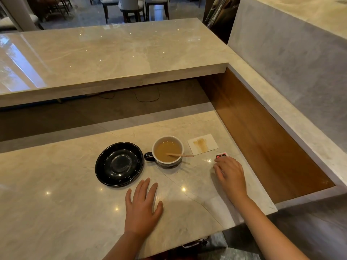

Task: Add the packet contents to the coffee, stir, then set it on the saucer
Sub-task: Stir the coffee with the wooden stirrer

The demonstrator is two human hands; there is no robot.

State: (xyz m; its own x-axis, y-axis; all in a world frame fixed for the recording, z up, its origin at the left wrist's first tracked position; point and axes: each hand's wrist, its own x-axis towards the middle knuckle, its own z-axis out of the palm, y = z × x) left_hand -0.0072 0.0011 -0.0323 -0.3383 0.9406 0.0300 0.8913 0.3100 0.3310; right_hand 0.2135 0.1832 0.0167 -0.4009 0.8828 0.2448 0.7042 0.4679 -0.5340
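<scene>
A cup of milky coffee (pixel 167 151) with a black handle stands on the marble counter, a wooden stir stick (pixel 179 155) leaning in it. An empty black saucer (pixel 119 164) lies just left of the cup. A small pink and white packet (pixel 222 155) lies to the right of the cup. My right hand (pixel 230 174) rests on the counter with its fingertips touching the packet's near edge, fingers curled and not closed around it. Flat on the counter below the saucer and cup lies my left hand (pixel 142 206), fingers spread, holding nothing.
A coffee-stained white napkin (pixel 202 143) lies behind the packet. A raised marble bar top (pixel 112 59) runs across the back. A wooden recess (pixel 262 137) drops away on the right, and the counter's near edge is close to my forearms.
</scene>
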